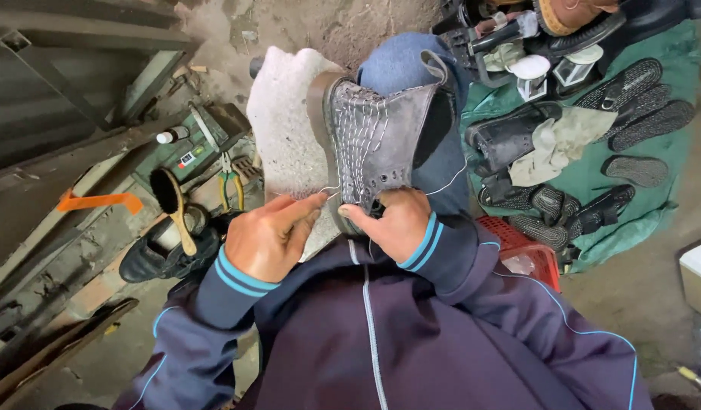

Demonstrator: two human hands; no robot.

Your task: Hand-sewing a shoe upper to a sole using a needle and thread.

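Right hand (392, 224) clamped on grey leather lace-up boot (381, 137) upper – steadies it sole-up on lap. Left hand (270, 231) pinching white thread (329, 190) at thick white sole (286, 129), drawn taut. Wooden-handled brush (174, 201), yellow-handled pliers (229, 186) near left – within reach.

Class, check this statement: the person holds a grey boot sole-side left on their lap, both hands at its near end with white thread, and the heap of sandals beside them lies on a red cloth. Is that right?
Not quite. The cloth under the sandals is green, not red; the head view shows it. The rest holds: the grey boot rests on the lap, with the left hand and right hand at its near end with the white thread.
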